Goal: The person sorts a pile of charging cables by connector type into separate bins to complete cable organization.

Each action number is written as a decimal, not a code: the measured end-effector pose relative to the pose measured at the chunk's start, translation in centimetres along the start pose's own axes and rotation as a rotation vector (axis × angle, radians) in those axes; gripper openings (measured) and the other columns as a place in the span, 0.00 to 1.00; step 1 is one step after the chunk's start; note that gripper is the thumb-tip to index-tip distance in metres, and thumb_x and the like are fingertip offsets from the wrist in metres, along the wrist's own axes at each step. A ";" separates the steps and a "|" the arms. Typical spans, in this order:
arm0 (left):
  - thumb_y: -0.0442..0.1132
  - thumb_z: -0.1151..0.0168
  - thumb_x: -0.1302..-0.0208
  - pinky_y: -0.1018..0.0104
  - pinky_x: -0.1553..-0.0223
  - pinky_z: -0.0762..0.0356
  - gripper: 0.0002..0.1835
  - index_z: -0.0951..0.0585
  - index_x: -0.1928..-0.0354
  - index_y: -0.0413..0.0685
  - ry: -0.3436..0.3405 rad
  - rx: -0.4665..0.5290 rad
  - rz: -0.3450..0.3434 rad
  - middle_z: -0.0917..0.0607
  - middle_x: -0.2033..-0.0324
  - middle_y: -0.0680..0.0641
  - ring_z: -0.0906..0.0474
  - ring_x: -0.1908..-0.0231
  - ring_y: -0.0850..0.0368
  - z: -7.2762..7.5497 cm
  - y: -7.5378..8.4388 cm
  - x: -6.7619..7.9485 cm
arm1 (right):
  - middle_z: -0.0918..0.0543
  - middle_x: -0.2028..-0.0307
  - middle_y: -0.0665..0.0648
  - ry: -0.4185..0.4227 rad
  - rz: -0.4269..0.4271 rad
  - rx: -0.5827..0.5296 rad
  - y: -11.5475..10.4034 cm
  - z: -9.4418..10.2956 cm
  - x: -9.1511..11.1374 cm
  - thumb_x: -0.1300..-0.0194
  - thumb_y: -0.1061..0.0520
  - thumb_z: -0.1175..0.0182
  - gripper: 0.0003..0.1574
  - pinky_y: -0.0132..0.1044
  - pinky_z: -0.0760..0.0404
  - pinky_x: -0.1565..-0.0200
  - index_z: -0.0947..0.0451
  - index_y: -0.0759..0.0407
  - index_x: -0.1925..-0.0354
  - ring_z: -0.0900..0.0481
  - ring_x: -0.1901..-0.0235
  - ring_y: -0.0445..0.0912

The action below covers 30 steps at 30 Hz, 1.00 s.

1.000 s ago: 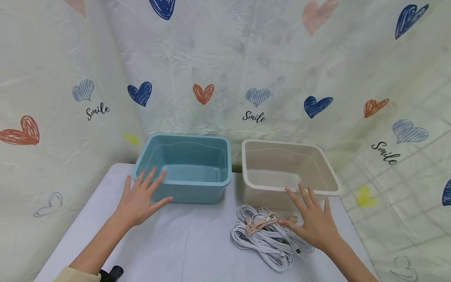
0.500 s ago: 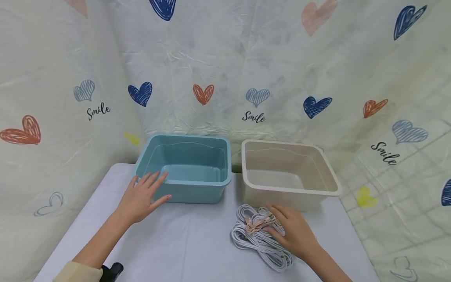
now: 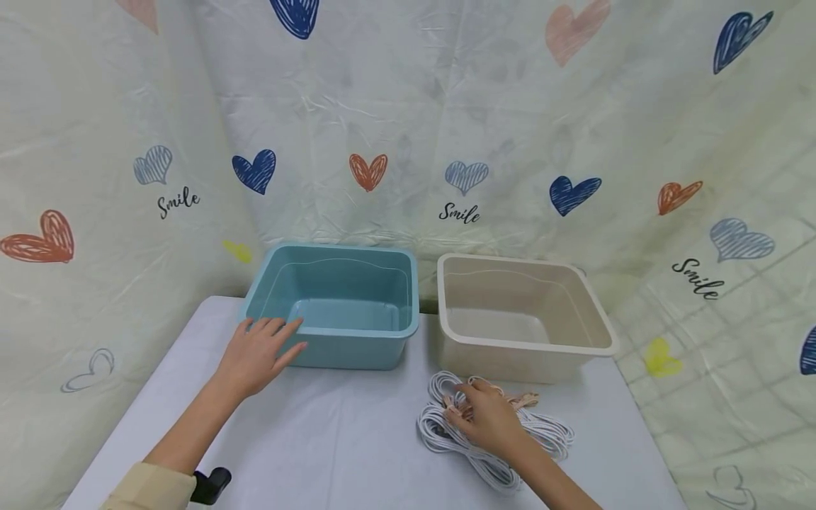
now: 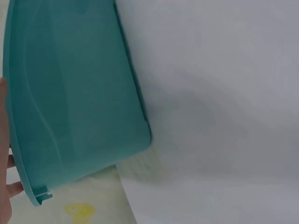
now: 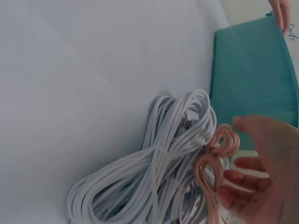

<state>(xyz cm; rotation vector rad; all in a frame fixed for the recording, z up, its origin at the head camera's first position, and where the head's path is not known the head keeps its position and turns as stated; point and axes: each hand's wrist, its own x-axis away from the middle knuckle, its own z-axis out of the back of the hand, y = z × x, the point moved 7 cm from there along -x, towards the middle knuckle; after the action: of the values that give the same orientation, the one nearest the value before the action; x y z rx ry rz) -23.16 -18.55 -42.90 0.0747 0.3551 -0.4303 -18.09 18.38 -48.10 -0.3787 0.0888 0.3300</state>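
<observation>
In the head view my left hand (image 3: 258, 358) is at the front left corner of a blue plastic basin (image 3: 347, 349), its fingers spread over the rim. The left wrist view shows part of that hand (image 4: 3, 154) along the basin's rim. My right hand (image 3: 487, 421) is low over a pile of coiled white cables (image 3: 494, 467) on the table. A coiled pink cable (image 5: 209, 170) lies on top of them. In the right wrist view, the thumb and bent fingers stand apart around this pink coil, fingertips right beside it.
A beige plastic basin (image 3: 523, 360) stands right of the blue one, just behind the cables. Both are set on a white-covered table (image 3: 338, 439) against a heart-printed curtain (image 3: 408, 106). A black strap piece (image 3: 212, 485) shows by the left sleeve.
My right hand has moved left and down from the beige basin's front to the pink cable, its fingers drawing closer together. The left hand has barely moved, its fingers now slightly more bent.
</observation>
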 end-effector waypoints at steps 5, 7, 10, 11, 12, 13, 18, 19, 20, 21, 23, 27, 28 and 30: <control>0.52 0.36 0.33 0.38 0.46 0.26 0.23 0.17 0.44 0.45 0.027 0.006 0.008 0.15 0.55 0.41 0.19 0.51 0.42 0.1 0.2 -0.4 | 0.19 0.62 0.58 -0.060 -0.072 0.002 -0.1 -1.0 -0.7 0.51 0.42 0.25 0.33 0.38 0.24 0.77 0.15 0.66 0.55 0.26 0.76 0.42; 0.52 0.35 0.34 0.39 0.46 0.25 0.21 0.17 0.46 0.45 0.037 0.009 0.009 0.15 0.57 0.42 0.19 0.53 0.43 0.1 0.2 -0.5 | 0.21 0.66 0.56 -0.087 -0.088 0.012 0.0 -1.4 -0.9 0.53 0.39 0.24 0.29 0.37 0.28 0.80 0.16 0.63 0.67 0.30 0.78 0.42; 0.51 0.35 0.34 0.40 0.48 0.24 0.20 0.16 0.47 0.45 0.040 0.011 0.011 0.15 0.59 0.43 0.18 0.55 0.44 0.1 0.2 -0.6 | 0.26 0.70 0.53 -0.131 -0.110 0.002 0.2 -1.9 -1.2 0.53 0.39 0.23 0.26 0.35 0.33 0.83 0.22 0.57 0.80 0.33 0.79 0.43; 0.50 0.35 0.34 0.40 0.48 0.24 0.20 0.16 0.47 0.45 0.038 0.011 0.012 0.15 0.59 0.43 0.18 0.55 0.44 0.1 0.2 -0.6 | 0.27 0.72 0.52 -0.141 -0.116 -0.004 0.3 -2.1 -1.3 0.53 0.40 0.24 0.25 0.35 0.34 0.83 0.24 0.55 0.82 0.33 0.79 0.43; 0.51 0.35 0.33 0.40 0.48 0.23 0.20 0.16 0.47 0.45 0.033 0.011 0.014 0.15 0.59 0.43 0.18 0.56 0.43 0.1 0.2 -0.6 | 0.27 0.72 0.52 -0.147 -0.120 -0.007 0.4 -2.1 -1.3 0.53 0.42 0.24 0.24 0.35 0.33 0.82 0.25 0.55 0.82 0.32 0.79 0.43; 0.51 0.35 0.33 0.41 0.49 0.23 0.20 0.16 0.47 0.46 0.025 0.011 0.017 0.15 0.59 0.43 0.18 0.56 0.43 0.1 0.2 -0.6 | 0.27 0.71 0.52 -0.151 -0.123 -0.015 0.4 -2.1 -1.4 0.53 0.43 0.24 0.22 0.35 0.31 0.81 0.22 0.56 0.81 0.31 0.78 0.43; 0.51 0.36 0.32 0.41 0.52 0.22 0.19 0.16 0.47 0.46 -0.004 0.012 0.026 0.14 0.58 0.43 0.18 0.55 0.42 0.2 0.1 -0.7 | 0.21 0.66 0.56 -0.168 -0.128 -0.084 0.5 -1.9 -1.3 0.56 0.56 0.29 0.15 0.37 0.27 0.75 0.14 0.63 0.67 0.27 0.73 0.45; 0.51 0.37 0.31 0.41 0.52 0.22 0.19 0.16 0.47 0.46 -0.007 0.010 0.025 0.14 0.58 0.43 0.18 0.55 0.42 0.2 0.1 -0.7 | 0.21 0.65 0.56 -0.168 -0.124 -0.099 0.5 -1.8 -1.3 0.56 0.59 0.30 0.15 0.37 0.27 0.75 0.14 0.63 0.65 0.28 0.72 0.45; 0.51 0.37 0.31 0.41 0.52 0.22 0.19 0.16 0.47 0.46 -0.008 0.008 0.023 0.14 0.58 0.43 0.18 0.55 0.42 0.2 0.1 -0.7 | 0.21 0.65 0.57 -0.167 -0.118 -0.111 0.4 -1.8 -1.2 0.56 0.61 0.32 0.15 0.37 0.27 0.74 0.14 0.63 0.65 0.28 0.71 0.45; 0.51 0.37 0.31 0.41 0.53 0.22 0.19 0.16 0.47 0.46 -0.008 0.006 0.021 0.14 0.58 0.43 0.18 0.54 0.42 0.2 0.1 -0.7 | 0.20 0.64 0.57 -0.162 -0.112 -0.115 0.4 -1.7 -1.2 0.56 0.62 0.32 0.16 0.36 0.27 0.73 0.13 0.63 0.64 0.28 0.70 0.44; 0.52 0.38 0.31 0.41 0.53 0.22 0.19 0.16 0.47 0.46 -0.012 0.003 0.020 0.14 0.58 0.43 0.18 0.55 0.42 0.3 0.2 -0.7 | 0.20 0.64 0.57 -0.153 -0.103 -0.126 0.4 -1.6 -1.1 0.55 0.65 0.34 0.16 0.35 0.28 0.73 0.13 0.63 0.62 0.29 0.70 0.43; 0.51 0.38 0.30 0.41 0.53 0.22 0.19 0.16 0.47 0.46 -0.027 0.004 0.025 0.14 0.58 0.43 0.18 0.55 0.41 0.2 0.1 -0.7 | 0.21 0.64 0.58 -0.136 -0.109 -0.150 0.4 -1.4 -0.9 0.52 0.67 0.33 0.16 0.35 0.28 0.73 0.14 0.64 0.61 0.29 0.70 0.43; 0.51 0.38 0.30 0.41 0.53 0.22 0.19 0.16 0.47 0.46 -0.030 0.005 0.027 0.14 0.58 0.43 0.18 0.55 0.41 0.2 0.1 -0.8 | 0.21 0.64 0.58 -0.130 -0.113 -0.152 0.4 -1.4 -0.8 0.52 0.67 0.33 0.15 0.35 0.28 0.74 0.14 0.64 0.61 0.29 0.71 0.43; 0.51 0.38 0.30 0.41 0.53 0.22 0.19 0.16 0.47 0.46 -0.035 0.005 0.030 0.14 0.58 0.43 0.18 0.55 0.41 0.3 0.1 -0.8 | 0.21 0.64 0.58 -0.120 -0.117 -0.149 0.4 -1.3 -0.7 0.50 0.67 0.31 0.15 0.36 0.28 0.73 0.14 0.64 0.60 0.29 0.71 0.44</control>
<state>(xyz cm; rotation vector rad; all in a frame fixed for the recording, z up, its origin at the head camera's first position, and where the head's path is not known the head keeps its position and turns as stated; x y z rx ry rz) -23.68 -18.19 -42.37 0.0775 0.3184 -0.4022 -18.93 18.08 -49.35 -0.5082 -0.0753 0.2438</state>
